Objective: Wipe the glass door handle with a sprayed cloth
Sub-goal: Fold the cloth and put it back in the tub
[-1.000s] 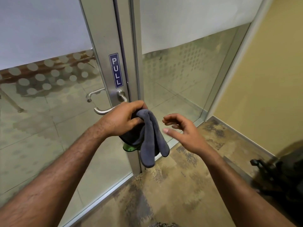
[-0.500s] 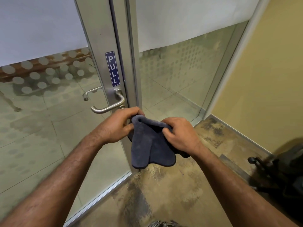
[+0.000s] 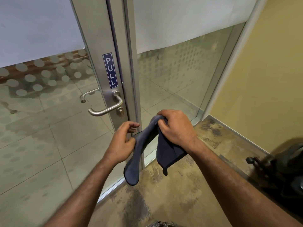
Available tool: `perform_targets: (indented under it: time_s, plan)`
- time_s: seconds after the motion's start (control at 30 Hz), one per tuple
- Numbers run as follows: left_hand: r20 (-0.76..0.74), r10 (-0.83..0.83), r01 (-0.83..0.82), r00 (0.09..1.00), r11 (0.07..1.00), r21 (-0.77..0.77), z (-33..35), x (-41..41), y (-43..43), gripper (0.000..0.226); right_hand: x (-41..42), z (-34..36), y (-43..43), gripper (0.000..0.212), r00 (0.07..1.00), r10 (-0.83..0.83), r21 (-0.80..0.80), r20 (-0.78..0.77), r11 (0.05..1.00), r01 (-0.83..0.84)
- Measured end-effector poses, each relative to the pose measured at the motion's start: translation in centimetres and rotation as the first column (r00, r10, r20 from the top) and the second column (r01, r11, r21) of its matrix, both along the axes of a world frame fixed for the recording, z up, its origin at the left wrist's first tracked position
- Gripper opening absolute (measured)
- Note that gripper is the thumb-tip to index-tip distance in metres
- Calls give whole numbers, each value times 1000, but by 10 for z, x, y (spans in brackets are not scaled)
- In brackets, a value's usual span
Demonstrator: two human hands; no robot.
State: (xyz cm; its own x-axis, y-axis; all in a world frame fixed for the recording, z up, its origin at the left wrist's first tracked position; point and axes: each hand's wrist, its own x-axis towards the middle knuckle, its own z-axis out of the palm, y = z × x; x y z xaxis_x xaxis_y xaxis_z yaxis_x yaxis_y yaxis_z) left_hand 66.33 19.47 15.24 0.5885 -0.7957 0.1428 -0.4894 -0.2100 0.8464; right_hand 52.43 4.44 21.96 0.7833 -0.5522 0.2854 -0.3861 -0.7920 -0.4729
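Observation:
A silver lever handle point(image 3: 105, 110) sticks out to the left from the aluminium stile of the glass door point(image 3: 49, 136), above a small keyhole. Below and to the right of it, a dark grey-blue cloth point(image 3: 165, 153) hangs in two folds. My right hand point(image 3: 175, 128) is closed over the cloth's bunched top. My left hand point(image 3: 122, 141) pinches the cloth's left fold between thumb and fingers, just below the handle. Neither hand nor the cloth touches the handle. No spray bottle is in view.
A blue PULL sign point(image 3: 110, 70) sits on the stile above the handle. A second handle point(image 3: 88, 94) shows through the glass on the far side. A fixed glass panel point(image 3: 180, 79) and a yellow wall point(image 3: 265, 79) stand at the right. A black object point(image 3: 285, 171) lies on the worn floor at the lower right.
My right hand came in, took the cloth's top and lifted it to the right. My left hand slid down to pinch one fold. The green bottle under my left hand is no longer visible.

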Motion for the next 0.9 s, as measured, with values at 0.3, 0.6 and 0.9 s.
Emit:
perform_targets:
  time_s: [0.3, 0.6, 0.9]
  plan:
    - [110, -42, 48, 993, 998, -50, -5, -37, -17, 63, 10, 7, -4, 25, 998, 40, -31, -39, 999, -41]
    - [115, 244, -226, 963, 962, -151, 8, -53, -42, 11, 5, 9, -18, 28, 1000, 10, -65, -29, 998, -12]
    - [34, 273, -263, 962, 949, -172, 15, -59, -64, 19, -21, -36, -3, 19, 999, -27, 84, 20, 996, 25]
